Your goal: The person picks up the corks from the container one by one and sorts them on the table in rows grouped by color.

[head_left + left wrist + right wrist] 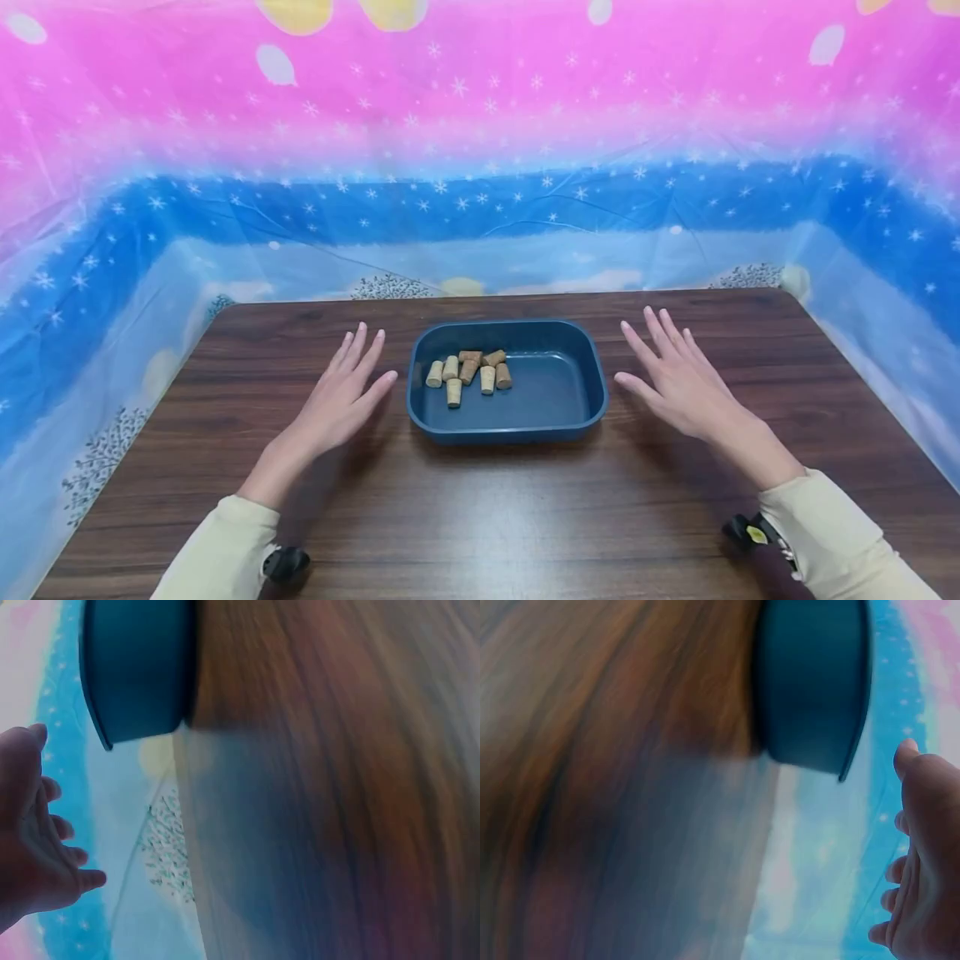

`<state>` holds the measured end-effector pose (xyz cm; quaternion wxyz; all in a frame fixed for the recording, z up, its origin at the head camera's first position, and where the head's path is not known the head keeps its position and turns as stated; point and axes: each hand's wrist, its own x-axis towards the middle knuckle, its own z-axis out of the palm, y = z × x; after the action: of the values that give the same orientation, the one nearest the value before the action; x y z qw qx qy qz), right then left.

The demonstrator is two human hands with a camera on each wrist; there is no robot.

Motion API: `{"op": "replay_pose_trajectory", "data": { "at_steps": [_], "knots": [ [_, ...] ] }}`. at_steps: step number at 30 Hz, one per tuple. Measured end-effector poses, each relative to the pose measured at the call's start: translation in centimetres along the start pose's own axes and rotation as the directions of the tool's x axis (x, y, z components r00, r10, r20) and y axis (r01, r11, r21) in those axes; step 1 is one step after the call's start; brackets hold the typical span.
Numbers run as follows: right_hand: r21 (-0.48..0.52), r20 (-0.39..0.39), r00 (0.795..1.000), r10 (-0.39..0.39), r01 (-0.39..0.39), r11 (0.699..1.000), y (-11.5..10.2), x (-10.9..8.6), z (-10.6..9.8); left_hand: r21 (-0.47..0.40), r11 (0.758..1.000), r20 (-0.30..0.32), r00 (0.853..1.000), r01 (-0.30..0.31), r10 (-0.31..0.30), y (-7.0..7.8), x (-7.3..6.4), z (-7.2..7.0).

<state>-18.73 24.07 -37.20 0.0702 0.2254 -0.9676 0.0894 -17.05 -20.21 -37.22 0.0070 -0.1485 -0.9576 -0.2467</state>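
A dark blue rectangular tray (555, 392) stands on the brown wooden table, its outer wall showing in both wrist views. Several corks (453, 393) lie loose in its left and middle part, some upright and some tipped over. To the left of the tray, my left hand (339, 400) is held with fingers spread, its thumb close to the tray's side. On the other side my right hand (682, 387) mirrors it, fingers extended and thumb toward the tray. Neither hand holds anything. The left wrist view shows the left hand (37, 832) apart from the tray wall (139, 675).
The dark wood table (487, 517) reaches to a patterned cloth (480, 192) in pink and blue, hung around its back and sides. Black wrist devices sit at the left cuff (285, 565) and the right cuff (750, 532).
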Motion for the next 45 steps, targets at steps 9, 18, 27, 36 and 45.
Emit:
{"op": "replay_pose_trajectory", "data": {
  "at_steps": [9,18,27,36,45],
  "knots": [
    [0.130,-0.026,0.996,-0.091,0.094,0.987,-3.2,0.5,-0.4,-0.254,0.967,0.021,1.000,0.002,0.004,1.4,0.7,0.8],
    [0.210,0.004,0.994,-0.105,0.102,0.972,-5.5,2.0,-0.8,-0.370,0.925,-0.032,0.994,0.082,-0.101,2.0,1.0,1.8],
    [0.349,0.103,0.991,-0.091,0.049,0.936,-6.7,4.1,0.2,-0.464,0.870,-0.032,0.979,0.165,-0.203,1.9,1.6,2.4],
    [0.467,0.132,0.981,-0.142,0.064,0.882,-7.4,6.4,1.3,-0.685,0.673,0.063,0.943,0.280,-0.328,1.5,1.9,3.1],
    [0.627,0.257,0.963,-0.078,-0.105,0.772,-7.6,8.5,2.3,-0.776,0.561,0.100,0.935,0.288,-0.341,1.4,2.1,3.3]
  ]
}}
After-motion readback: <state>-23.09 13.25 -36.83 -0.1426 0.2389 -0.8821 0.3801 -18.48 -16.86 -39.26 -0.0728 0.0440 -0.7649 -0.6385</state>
